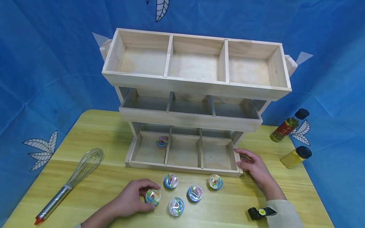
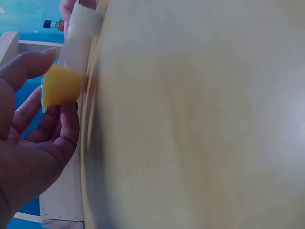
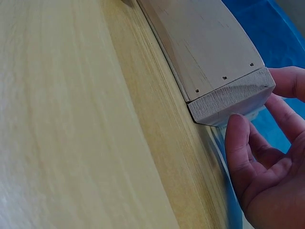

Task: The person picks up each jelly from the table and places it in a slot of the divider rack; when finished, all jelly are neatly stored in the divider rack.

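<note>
My left hand (image 1: 129, 198) pinches a small jelly cup (image 1: 152, 197) between thumb and fingers, close over the table. In the left wrist view that jelly cup is yellow and lies on its side to the camera. Several more jelly cups (image 1: 176, 206) with printed film lids stand to its right, in front of a three-tier wooden rack (image 1: 182, 171). One further jelly cup (image 1: 162, 141) sits in the bottom tier's left compartment. My right hand (image 1: 255, 167) rests on the rack's lower right side, its thumb and forefinger touching near the front corner (image 3: 233, 98).
A whisk (image 1: 69, 186) lies at the left of the wooden table (image 1: 94, 133). At the right stand a dark-capped oil bottle (image 1: 283, 129) and a yellow jar (image 1: 292, 160) with a black lid. A blue cloth (image 1: 57, 79) hangs behind the rack.
</note>
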Demonstrator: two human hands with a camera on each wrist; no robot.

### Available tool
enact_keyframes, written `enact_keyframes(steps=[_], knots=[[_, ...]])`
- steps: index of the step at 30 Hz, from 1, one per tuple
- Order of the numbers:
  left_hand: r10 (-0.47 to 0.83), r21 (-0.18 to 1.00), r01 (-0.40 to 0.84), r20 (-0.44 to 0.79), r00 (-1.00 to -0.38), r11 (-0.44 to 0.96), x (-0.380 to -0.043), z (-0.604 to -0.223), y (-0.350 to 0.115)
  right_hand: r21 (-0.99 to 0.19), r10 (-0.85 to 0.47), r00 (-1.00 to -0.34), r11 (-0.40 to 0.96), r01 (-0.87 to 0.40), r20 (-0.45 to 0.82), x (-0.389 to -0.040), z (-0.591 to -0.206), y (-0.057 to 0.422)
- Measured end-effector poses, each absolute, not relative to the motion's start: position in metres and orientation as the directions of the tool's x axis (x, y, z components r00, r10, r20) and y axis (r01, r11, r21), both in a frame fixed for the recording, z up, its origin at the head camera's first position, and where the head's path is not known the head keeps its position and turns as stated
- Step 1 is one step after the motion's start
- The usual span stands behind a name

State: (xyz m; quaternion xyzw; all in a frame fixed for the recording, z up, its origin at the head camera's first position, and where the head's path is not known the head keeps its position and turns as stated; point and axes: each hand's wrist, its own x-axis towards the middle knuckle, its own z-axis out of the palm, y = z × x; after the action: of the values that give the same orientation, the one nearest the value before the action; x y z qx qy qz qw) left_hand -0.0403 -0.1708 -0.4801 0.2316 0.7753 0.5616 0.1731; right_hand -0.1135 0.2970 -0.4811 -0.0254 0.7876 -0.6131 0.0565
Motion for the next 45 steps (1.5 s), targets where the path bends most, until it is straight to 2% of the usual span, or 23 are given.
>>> enact_keyframes(steps=[5,9,21,31,39,45], knots=[[0.571,0.973,0.179,0.064,-0.819,0.148,-0.048,-0.474,-0.172,-0.971,-0.101,-0.994,0.239,0.025,-0.051,-0.113,-0.479,0.296],[0.565,0.973,0.192,0.087,-0.82,0.129,-0.056,-0.467,-0.173,-0.972,-0.105,-0.993,0.234,0.023,-0.048,-0.113,-0.479,0.296],[0.487,0.953,0.207,0.076,-0.87,0.22,-0.091,-0.446,-0.167,-0.974,-0.107,-0.992,0.223,0.044,-0.069,-0.113,-0.479,0.297],[0.338,0.945,0.12,0.011,-0.941,0.304,-0.123,-0.448,-0.173,-0.973,-0.102,-0.991,0.224,0.064,-0.088,-0.113,-0.478,0.296],[0.293,0.914,0.15,0.035,-0.956,0.377,-0.14,-0.452,-0.171,-0.972,-0.104,-0.99,0.225,0.067,-0.093,-0.113,-0.476,0.294],[0.264,0.879,0.121,-0.006,-0.965,0.461,-0.147,-0.454,-0.165,-0.973,-0.111,-0.991,0.227,0.051,-0.078,-0.113,-0.477,0.294]])
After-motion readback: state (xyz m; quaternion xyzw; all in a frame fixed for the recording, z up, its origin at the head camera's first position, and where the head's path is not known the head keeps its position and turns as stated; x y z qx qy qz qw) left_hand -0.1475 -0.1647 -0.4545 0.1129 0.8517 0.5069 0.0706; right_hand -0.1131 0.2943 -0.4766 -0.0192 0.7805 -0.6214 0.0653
